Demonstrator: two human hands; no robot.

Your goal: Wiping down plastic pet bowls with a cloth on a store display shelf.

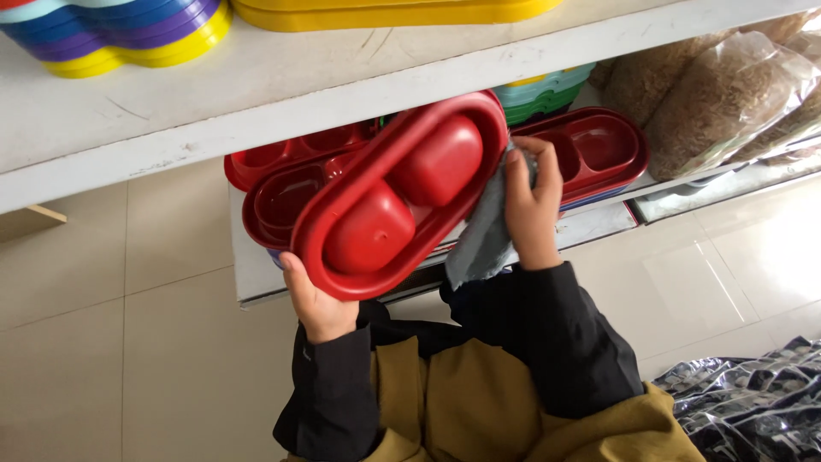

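My left hand point(315, 299) grips the near end of a red oval double-bowl dish point(402, 192), held tilted with its underside toward me so the two bowl humps bulge out. My right hand point(530, 205) holds a grey cloth point(483, 239) pressed against the dish's right rim. The cloth hangs down below the hand. Both sleeves are black over a mustard garment.
More red double-bowl dishes point(599, 150) are stacked on the lower white shelf point(256, 274). A stack of coloured trays point(120, 38) and a yellow tray point(385, 13) sit on the upper shelf. Clear bags of brown material point(727, 94) lie at right. A dark plastic package point(753, 402) rests on the tiled floor.
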